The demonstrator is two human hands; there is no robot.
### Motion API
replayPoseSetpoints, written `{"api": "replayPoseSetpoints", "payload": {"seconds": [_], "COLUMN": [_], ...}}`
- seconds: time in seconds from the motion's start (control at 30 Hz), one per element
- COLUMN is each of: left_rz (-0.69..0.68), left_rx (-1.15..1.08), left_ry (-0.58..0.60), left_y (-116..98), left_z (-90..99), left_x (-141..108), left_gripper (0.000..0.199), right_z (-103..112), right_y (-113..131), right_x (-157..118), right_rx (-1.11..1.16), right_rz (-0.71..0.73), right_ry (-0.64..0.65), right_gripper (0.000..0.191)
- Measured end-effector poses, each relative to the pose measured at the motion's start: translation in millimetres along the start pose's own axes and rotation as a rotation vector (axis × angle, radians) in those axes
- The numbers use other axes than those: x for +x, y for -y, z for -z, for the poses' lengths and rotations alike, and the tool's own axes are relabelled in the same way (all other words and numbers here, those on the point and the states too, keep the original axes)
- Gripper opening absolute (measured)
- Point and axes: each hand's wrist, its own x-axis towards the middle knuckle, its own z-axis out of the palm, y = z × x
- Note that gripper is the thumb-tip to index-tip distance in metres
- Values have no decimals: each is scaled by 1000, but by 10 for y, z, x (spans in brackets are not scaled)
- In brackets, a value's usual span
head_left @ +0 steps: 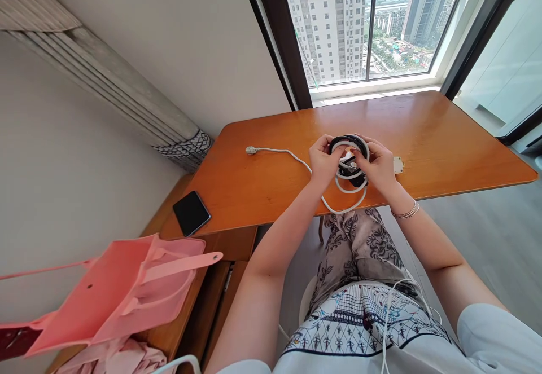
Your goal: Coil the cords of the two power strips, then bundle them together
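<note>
Between my two hands is a round coil of black and white cable (349,140), held just above the table near its front edge. My left hand (324,159) grips the coil's left side, with the thumb pressed on its inner edge. Around the right side my right hand (378,162) is closed, its thumb inside the loop. Loose loops of white cord (345,210) hang below the coil, and one stretch runs left to a pale plug (251,150) on the tabletop. Beside my right hand a small white block (398,165) shows, partly hidden behind the hand.
The brown wooden table (271,205) stands against a window (372,30). A black phone or tablet (191,214) lies at its left corner. An open pink bag (122,289) rests at the lower left, with pink cloth (112,358) below. A tied curtain (139,103) hangs left.
</note>
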Motion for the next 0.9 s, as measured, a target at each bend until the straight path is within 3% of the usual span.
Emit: {"api": "replayPoseSetpoints", "payload": {"seconds": [0.1, 0.2, 0.4, 0.67, 0.77, 0.9], "left_rz": [54, 126, 259, 415, 416, 374], "left_rx": [-64, -153, -338, -491, -510, -464], "left_ry": [21, 42, 176, 269, 279, 206], "left_y": [14, 31, 5, -34, -42, -62], "left_z": [-6, 2, 63, 68, 59, 45], "left_x": [-28, -43, -25, 30, 50, 81], "left_gripper": [24, 27, 47, 34, 37, 36], "right_z": [33, 69, 123, 40, -60, -99], "right_y": [20, -13, -111, -232, -257, -239], "right_x": [10, 30, 68, 63, 40, -7], "right_rx": [-69, 17, 352, 506, 513, 278], "right_rz": [-67, -214, -345, -452, -397, -50], "right_ry": [-16, -47, 175, 175, 153, 70], "right_gripper": [20, 36, 61, 64, 62, 39]}}
